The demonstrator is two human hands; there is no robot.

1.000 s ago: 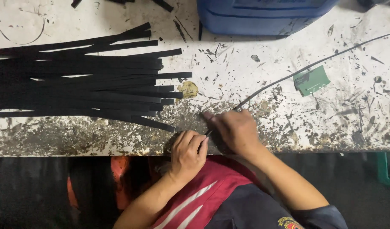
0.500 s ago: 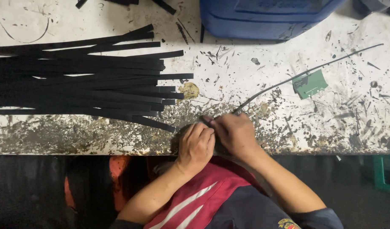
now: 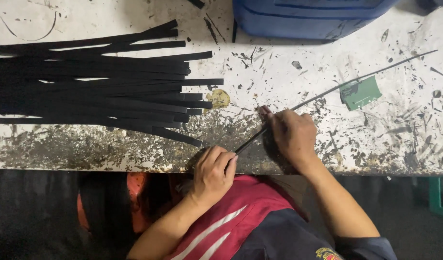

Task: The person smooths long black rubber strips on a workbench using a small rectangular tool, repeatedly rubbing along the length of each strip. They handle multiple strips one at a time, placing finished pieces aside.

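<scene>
A long thin black strip (image 3: 356, 78) runs diagonally over the stained white workbench (image 3: 289, 77), from the upper right down to the front edge. My right hand (image 3: 291, 135) presses down on its lower part, fingers curled over it. My left hand (image 3: 213, 174) pinches the strip's near end at the bench edge. A pile of several long black strips (image 3: 86, 86) lies flat to the left of both hands.
A blue plastic tub (image 3: 308, 17) stands at the back of the bench. A small green piece (image 3: 360, 92) lies right of my right hand, under the strip. A yellowish blob (image 3: 220, 98) sits by the pile's ends. Below the bench it is dark.
My left hand has slid back along the strip toward the bench edge, away from my right hand. The strip has shifted slightly toward me.
</scene>
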